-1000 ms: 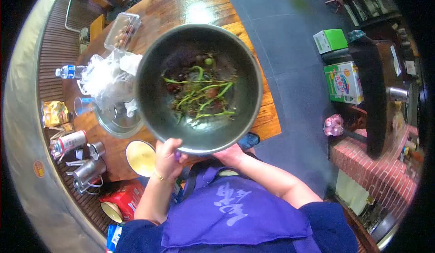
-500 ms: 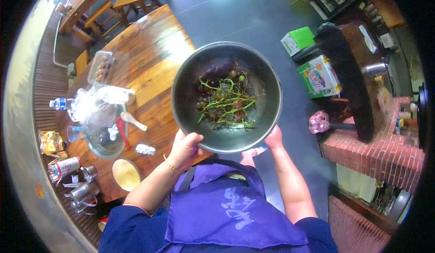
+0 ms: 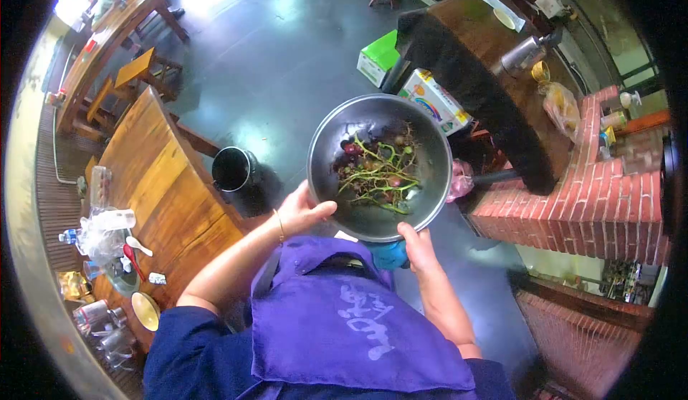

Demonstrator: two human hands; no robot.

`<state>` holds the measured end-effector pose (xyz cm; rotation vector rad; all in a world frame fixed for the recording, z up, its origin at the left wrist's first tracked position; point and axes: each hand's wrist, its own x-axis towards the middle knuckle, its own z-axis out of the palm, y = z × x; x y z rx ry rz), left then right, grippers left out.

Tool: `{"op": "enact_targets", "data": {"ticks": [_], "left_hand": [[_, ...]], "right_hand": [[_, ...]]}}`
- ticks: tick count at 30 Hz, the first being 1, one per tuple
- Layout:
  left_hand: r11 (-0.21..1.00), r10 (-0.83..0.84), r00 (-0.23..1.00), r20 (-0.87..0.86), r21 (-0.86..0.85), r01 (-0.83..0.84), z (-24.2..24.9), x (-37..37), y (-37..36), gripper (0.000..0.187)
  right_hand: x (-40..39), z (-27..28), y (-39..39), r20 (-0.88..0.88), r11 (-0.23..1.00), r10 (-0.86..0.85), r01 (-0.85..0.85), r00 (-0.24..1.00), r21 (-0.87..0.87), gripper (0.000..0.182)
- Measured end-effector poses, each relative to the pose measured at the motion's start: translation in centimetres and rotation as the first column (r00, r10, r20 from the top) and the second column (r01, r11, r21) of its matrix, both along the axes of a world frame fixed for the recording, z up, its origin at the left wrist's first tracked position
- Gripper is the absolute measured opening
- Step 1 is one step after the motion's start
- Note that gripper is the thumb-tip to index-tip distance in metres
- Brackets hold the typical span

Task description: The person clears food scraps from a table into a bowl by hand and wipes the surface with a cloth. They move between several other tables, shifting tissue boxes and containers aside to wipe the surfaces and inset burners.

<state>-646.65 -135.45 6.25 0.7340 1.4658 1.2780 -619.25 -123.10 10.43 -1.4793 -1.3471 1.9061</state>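
I hold a large metal bowl point(image 3: 423, 206) in front of my chest with both hands. Inside it lie green grape stems with a few dark and green grapes point(image 3: 380, 170). My left hand point(image 3: 304, 210) grips the bowl's left rim, thumb over the edge. My right hand point(image 3: 416, 246) supports the near rim from below. The bowl hangs over the dark floor, away from the wooden table point(image 3: 158, 178).
A black bucket point(image 3: 233, 168) stands on the floor beside the table. Plastic wrap, a bottle, cups and a small bowl crowd the table's left end point(image 3: 107, 242). Cardboard boxes point(image 3: 433, 99), a dark counter point(image 3: 473, 63) and a brick wall point(image 3: 595, 199) lie to the right.
I have turned to the right, away from the table, carrying the bowl out over the floor. The table has slid to the left; the bucket has come into sight.
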Motion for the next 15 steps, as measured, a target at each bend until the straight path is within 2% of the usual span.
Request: {"op": "enact_targets", "data": {"ticks": [1, 3, 4, 5, 7, 10, 13, 15], "left_hand": [[0.999, 0.048, 0.98, -0.192, -0.016, -0.052, 1.1, -0.3, 1.7, 0.06], [0.985, 0.104, 0.828, -0.552, -0.056, -0.16, 5.5, -1.1, 4.9, 0.05], [0.996, 0.084, 0.756, -0.649, 0.029, -0.086, 8.6, -1.1, 6.6, 0.028], [0.946, 0.219, 0.579, -0.786, 0.317, 0.073, 8.2, -1.1, 9.2, 0.017], [0.877, 0.064, 0.362, -0.93, 0.225, 0.423, 10.3, -1.1, 14.4, 0.011], [0.766, -0.292, 0.067, -0.954, -0.192, 0.614, 11.8, 0.4, 22.3, 0.014], [0.739, -0.394, -0.125, -0.911, -0.394, 0.547, 9.0, 0.2, 28.9, 0.019], [0.626, -0.436, -0.314, -0.843, -0.535, 0.568, 8.5, -0.9, 33.2, 0.019]], "right_hand": [[0.9, 0.2, 1.0, -0.008, 1.0, -0.028, 0.028, 1.0, 0.013, 0.044], [2.4, 1.2, 2.9, -0.043, 0.999, -0.031, 0.032, 0.999, 0.015, 0.042], [2.8, 1.6, 3.6, -0.054, 0.999, -0.03, 0.031, 0.998, 0.02, 0.041], [3.4, 1.2, 4.3, -0.063, 0.999, -0.031, 0.032, 0.998, 0.025, 0.04], [4.2, 0.8, 5.5, -0.044, 0.996, -0.066, 0.069, 0.997, 0.063, 0.039], [3.8, 1.8, 8.2, -0.015, 0.994, -0.101, 0.102, 0.995, 0.026, 0.039], [2.7, 2.4, 11.4, -0.09, 0.996, -0.086, 0.088, 0.992, 0.021, 0.038], [1.7, 3.1, 14.0, -0.052, 0.995, -0.076, 0.078, 0.996, 0.055, 0.037]]}}
